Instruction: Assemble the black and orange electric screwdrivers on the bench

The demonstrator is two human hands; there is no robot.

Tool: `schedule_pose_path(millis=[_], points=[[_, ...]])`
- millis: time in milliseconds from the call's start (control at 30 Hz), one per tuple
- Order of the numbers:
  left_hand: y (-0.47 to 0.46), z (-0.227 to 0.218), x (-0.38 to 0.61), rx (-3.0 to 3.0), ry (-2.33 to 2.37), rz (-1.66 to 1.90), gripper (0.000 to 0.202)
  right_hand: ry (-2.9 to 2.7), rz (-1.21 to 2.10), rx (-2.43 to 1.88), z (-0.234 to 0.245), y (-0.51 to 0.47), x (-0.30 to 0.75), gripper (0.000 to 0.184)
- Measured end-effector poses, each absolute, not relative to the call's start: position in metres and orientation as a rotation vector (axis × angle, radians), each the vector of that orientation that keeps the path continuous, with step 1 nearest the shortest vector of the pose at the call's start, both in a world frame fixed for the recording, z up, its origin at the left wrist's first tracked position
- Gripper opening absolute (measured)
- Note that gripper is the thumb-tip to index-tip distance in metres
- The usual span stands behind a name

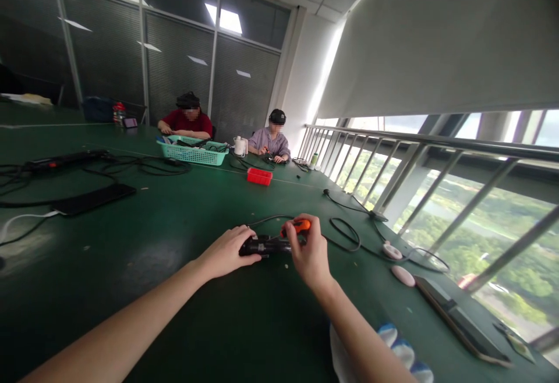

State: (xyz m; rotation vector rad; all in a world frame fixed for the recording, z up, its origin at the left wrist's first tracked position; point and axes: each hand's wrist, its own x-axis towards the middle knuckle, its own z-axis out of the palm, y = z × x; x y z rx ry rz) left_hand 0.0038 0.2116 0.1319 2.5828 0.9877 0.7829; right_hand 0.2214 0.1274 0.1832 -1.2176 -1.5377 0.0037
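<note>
A black, rod-shaped device [266,247] lies on the green table in front of me, with a cable running off on its far side. My left hand [231,249] is closed around its left end, thumb on the near side. In my right hand [311,252] is an orange-handled screwdriver [299,227], pinched between thumb and fingers above the device's right part. Its thin shaft slants down leftward to the device; whether the tip sits in a screw is too small to see. My right fingers hide part of the device's right end.
A red tray [259,176] and a turquoise basket [194,152] stand farther back, near two seated people. On the left lie a phone [95,198] and tangled cables. A cable [349,234], a pink round object [402,276] and a dark flat device [458,319] lie rightward, beside the railing.
</note>
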Motion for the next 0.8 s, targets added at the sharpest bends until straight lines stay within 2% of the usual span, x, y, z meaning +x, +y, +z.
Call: schedule_pose_path(millis=[167,233,333,433,600,800], points=[[0.208,0.13,0.002,2.629,0.999,0.812,0.042,-1.638,-0.462,-1.367,0.186,0.12,0.221,0.024],[0.208,0.129,0.002,2.63,1.006,0.825,0.044,-1.663,-0.521,-1.354,0.187,0.119,0.221,0.024],[0.208,0.13,0.002,2.606,1.056,0.822,0.046,-1.708,-0.51,-1.352,0.186,0.118,0.219,0.031],[0.204,0.133,0.002,2.568,1.104,0.771,0.048,-1.656,-0.434,-1.392,0.184,0.115,0.217,0.028],[0.201,0.138,0.002,2.531,1.144,0.715,0.05,-1.726,-0.204,-1.166,0.181,0.11,0.205,0.026],[0.202,0.138,0.002,2.57,1.137,0.71,0.05,-1.854,-0.266,-1.196,0.171,0.118,0.194,0.021]])
